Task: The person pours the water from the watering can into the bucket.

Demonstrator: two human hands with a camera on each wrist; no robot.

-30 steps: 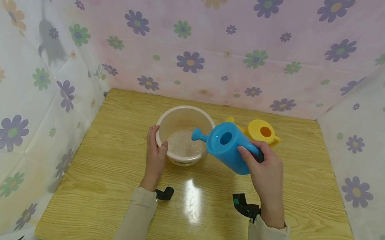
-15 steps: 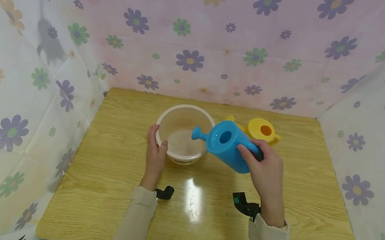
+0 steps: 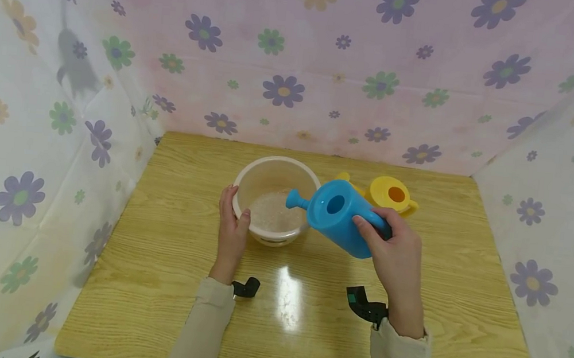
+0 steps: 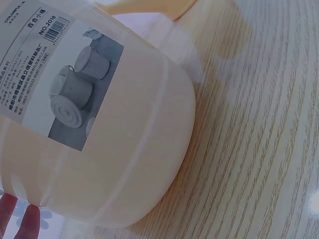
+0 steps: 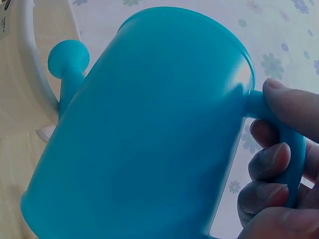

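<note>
A cream plastic bucket (image 3: 272,237) stands on the wooden table, with rippled clear liquid showing at its bottom. My left hand (image 3: 232,232) holds the bucket's near left side, thumb at the rim and fingers along the outer wall. Two of its fingertips (image 4: 29,223) show against the wall in the left wrist view. My right hand (image 3: 400,256) grips the handle of a blue watering can (image 3: 340,221), fingers curled round it in the right wrist view. The can tilts left, its spout with a flared head (image 5: 69,59) over the bucket's right rim.
Behind the blue can, a yellow watering can (image 3: 383,192) sits on the table (image 3: 189,331). Flower-printed cloth (image 3: 320,49) walls the back and both sides. A printed label (image 4: 75,74) is on the bucket. Black wrist mounts (image 3: 368,309) sit at both cuffs.
Hands, bucket and blue watering can hold almost the same position throughout. The liquid's surface pattern inside the bucket varies slightly, and the whole head view shifts a little.
</note>
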